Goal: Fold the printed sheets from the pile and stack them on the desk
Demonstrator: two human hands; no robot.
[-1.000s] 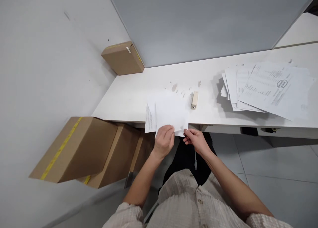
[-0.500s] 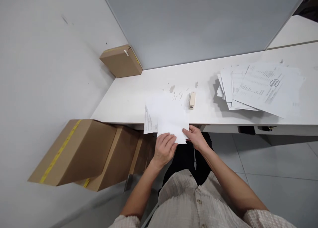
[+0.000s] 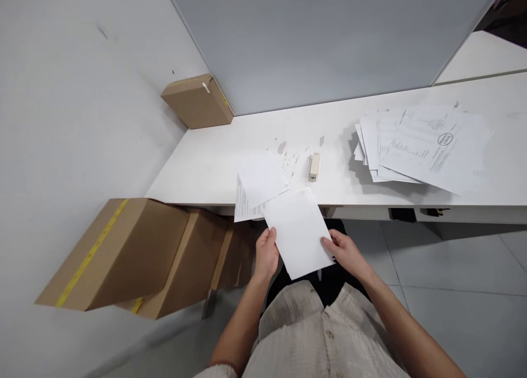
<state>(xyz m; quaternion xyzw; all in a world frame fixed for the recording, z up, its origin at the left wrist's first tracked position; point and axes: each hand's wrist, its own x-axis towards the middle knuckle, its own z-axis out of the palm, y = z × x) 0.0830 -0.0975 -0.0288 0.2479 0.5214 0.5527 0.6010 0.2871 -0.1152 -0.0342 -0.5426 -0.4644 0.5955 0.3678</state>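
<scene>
Left hand (image 3: pixel 266 253) pinches the left edge of a white sheet (image 3: pixel 298 230), thumb on top, fingers underneath; right hand (image 3: pixel 346 252) grips the sheet's lower right edge the same way. The sheet is blank on its visible face, tilted, and held in the air just in front of the tabletop (image 3: pixel 214 158), above the lap, its far corner reaching the tabletop's near edge. Step in hand, by my reading: one sheet lifted clear and held between both hands for handling. Any next move calls for an even grip on both edges so the paper does not buckle, and clearance over the two sheets (image 3: pixel 255 183) lying just beyond it, which overhang the near edge. Near those, a small cream stapler (image 3: pixel 314 165) lies among paper scraps (image 3: pixel 290 156). Well apart to the right sits a loose stack of printed papers (image 3: pixel 420 145), fanned out, top page showing a round stamp. A small cardboard box (image 3: pixel 197 101) stands at the far left corner against the grey partition (image 3: pixel 321 38). Larger cardboard boxes (image 3: pixel 123 252) sit below the tabletop on the left.
</scene>
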